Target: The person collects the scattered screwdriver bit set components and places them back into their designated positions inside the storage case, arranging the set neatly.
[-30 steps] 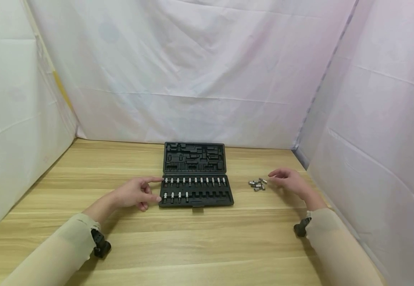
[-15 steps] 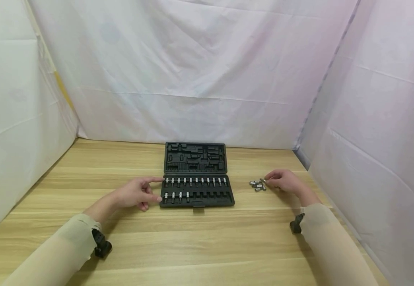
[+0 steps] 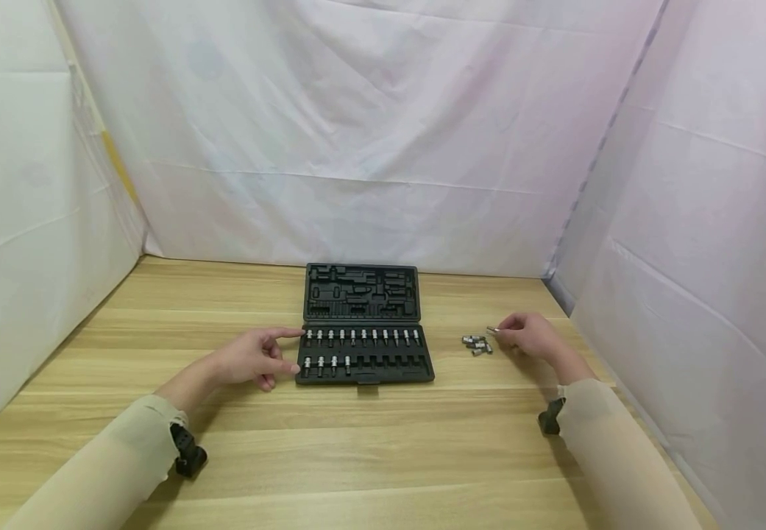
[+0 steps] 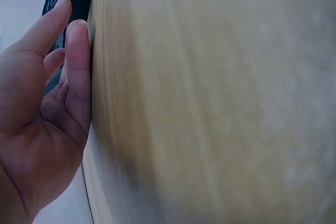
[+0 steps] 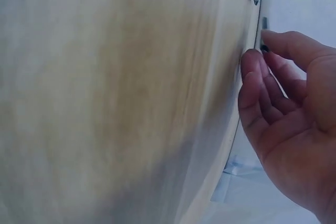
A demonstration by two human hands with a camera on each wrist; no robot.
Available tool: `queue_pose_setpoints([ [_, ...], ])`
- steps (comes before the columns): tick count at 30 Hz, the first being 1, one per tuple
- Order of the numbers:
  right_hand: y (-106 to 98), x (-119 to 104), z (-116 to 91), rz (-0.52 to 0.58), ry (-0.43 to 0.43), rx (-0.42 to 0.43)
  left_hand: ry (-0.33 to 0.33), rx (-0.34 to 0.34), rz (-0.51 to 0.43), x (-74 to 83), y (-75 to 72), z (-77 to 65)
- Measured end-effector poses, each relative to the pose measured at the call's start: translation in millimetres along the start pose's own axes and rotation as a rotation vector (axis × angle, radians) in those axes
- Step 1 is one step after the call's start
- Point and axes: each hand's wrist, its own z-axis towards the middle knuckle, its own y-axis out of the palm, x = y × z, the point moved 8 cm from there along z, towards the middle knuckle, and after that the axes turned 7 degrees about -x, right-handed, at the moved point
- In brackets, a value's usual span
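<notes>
One wood-grain table (image 3: pixel 369 449) bears an open black socket case (image 3: pixel 364 351). At its left edge, the left hand (image 3: pixel 250 359) stretches out index finger and thumb (its other fingers curl loosely). Near loose bit sockets (image 3: pixel 478 344), the right hand (image 3: pixel 531 338) pinches one bit socket (image 3: pixel 491 329).

Pinched bit (image 3: pixel 491 330) partly hidden by fingertips, sleeves (image 3: pixel 94 465) cut off below

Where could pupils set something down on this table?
Widest: the tabletop between the sleeves, in front of the black case. Narrower: the strip between the case and loose bits. Crowded: case's left edge, by the left hand; the bits, by the right hand.
</notes>
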Motion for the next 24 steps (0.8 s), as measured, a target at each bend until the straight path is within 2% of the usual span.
queue_pose_setpoints([
  [3,-3,-6,-1,0.015,-0.03,0.043,0.003,0.002,-0.007,0.2,0.1,0.0],
  [9,-5,-29,0,-0.04,-0.089,0.121,0.008,0.0,-0.009,0.5,0.4,0.2],
  [13,2,-48,3,0.0,-0.119,0.119,0.003,-0.002,-0.004,-0.2,-0.3,-0.3],
  [18,18,-71,4,0.068,-0.156,0.071,-0.016,0.006,-0.007,-2.7,-1.7,-0.7],
  [24,36,-98,5,0.075,-0.211,0.025,-0.021,0.006,-0.007,-2.5,-2.2,-0.1],
])
